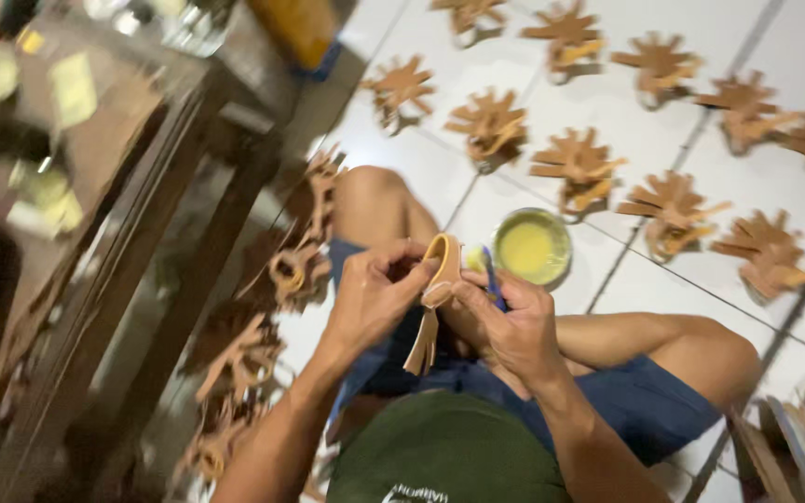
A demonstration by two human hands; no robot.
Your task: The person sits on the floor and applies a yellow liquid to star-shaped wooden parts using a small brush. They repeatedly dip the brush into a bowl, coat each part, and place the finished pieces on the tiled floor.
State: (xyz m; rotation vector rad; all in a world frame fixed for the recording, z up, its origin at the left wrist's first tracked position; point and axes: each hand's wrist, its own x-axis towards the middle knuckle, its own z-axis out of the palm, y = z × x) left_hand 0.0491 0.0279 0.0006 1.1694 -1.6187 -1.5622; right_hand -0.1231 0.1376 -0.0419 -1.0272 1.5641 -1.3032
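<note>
A: Entry, head view, left to right. Dark wooden workbench (132,233) at the left edge, blurred. Beside its leg, a row of tan, star-cut leather-like pieces (295,270) lies on the floor.

B: Left hand?

A: Left hand (375,298) is curled narrow, thumb and fingertips pinched on the left side of a tan strip bent into a loop (442,265). The loop sits at mid-frame, above the person's lap and between both hands. Flat tails of the same strip (423,343) hang down below it.

B: Right hand?

A: Right hand (505,321) is closed on the loop's lower right edge, and a thin blue-handled tool (492,275) pokes up from the same grip, likely a brush. Just beyond is a round bowl of yellow paste (532,246) on the white tiled floor (626,140), with more brown star-cut pieces (578,166) spread in rows to the right.

B: Handling judgement?

A: Light, I judge. Pliable yet springy, since it holds a curve only while pinched. Not fragile. Any wet paste would make it tacky, so hold it by the dry outer edges at the overlap.
</note>
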